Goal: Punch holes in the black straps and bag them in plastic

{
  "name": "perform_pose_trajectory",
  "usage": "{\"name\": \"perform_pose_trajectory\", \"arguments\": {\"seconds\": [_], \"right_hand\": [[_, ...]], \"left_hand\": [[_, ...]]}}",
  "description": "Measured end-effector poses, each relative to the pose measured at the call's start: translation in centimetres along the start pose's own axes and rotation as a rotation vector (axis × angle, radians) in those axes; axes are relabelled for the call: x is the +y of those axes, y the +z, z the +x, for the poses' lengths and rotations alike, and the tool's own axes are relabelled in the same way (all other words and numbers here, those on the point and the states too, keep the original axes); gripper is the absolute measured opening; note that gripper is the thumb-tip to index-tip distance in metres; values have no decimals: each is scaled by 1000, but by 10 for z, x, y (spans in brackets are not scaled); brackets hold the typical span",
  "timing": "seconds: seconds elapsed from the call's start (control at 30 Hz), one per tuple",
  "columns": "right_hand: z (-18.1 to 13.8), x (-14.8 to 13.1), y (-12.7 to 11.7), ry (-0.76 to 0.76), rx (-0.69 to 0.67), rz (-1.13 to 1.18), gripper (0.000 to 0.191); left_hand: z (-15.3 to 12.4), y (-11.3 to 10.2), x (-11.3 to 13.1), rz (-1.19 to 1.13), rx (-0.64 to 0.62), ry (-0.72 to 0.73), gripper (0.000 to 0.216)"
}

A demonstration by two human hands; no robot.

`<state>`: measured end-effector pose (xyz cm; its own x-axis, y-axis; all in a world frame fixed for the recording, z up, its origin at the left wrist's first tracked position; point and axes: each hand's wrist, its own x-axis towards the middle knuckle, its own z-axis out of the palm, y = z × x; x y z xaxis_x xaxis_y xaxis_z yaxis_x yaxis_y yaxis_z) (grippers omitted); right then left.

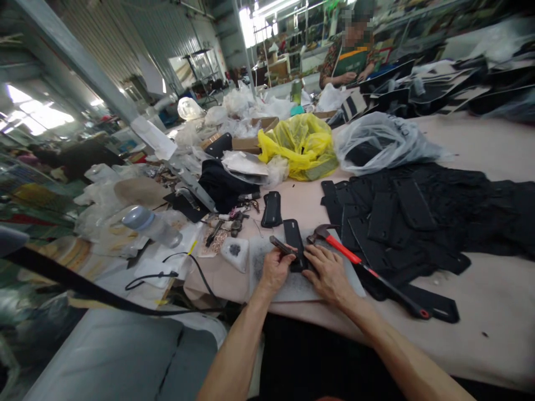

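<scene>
A black oblong fabric piece lies on a grey mat at the near table edge. My left hand is closed on a thin dark metal tool whose tip rests against the piece. My right hand lies over the piece's lower end, fingers pressing it down. A hammer with a red and black handle lies just right of my right hand, head toward the piece.
A pile of black fabric pieces covers the right of the table. Another black piece, a yellow bag, clear bags, a water bottle and cables lie about. A person sits at the far side.
</scene>
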<state>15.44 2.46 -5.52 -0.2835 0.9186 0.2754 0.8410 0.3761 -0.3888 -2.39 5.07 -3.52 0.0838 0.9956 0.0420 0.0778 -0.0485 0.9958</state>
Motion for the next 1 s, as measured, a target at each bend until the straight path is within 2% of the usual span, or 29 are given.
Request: {"name": "perform_pose_trajectory", "arguments": {"seconds": [0.2, 0.77, 1.0], "right_hand": [[0, 3, -2, 22, 3, 46, 39], [-1, 2, 0, 50, 14, 91, 40], [0, 1, -3, 47, 27, 99, 40]], "left_hand": [[-2, -2, 2, 132, -3, 39, 19], [-4, 5, 4, 236, -28, 75, 18], [-3, 6, -4, 333, -65, 185, 18]]}}
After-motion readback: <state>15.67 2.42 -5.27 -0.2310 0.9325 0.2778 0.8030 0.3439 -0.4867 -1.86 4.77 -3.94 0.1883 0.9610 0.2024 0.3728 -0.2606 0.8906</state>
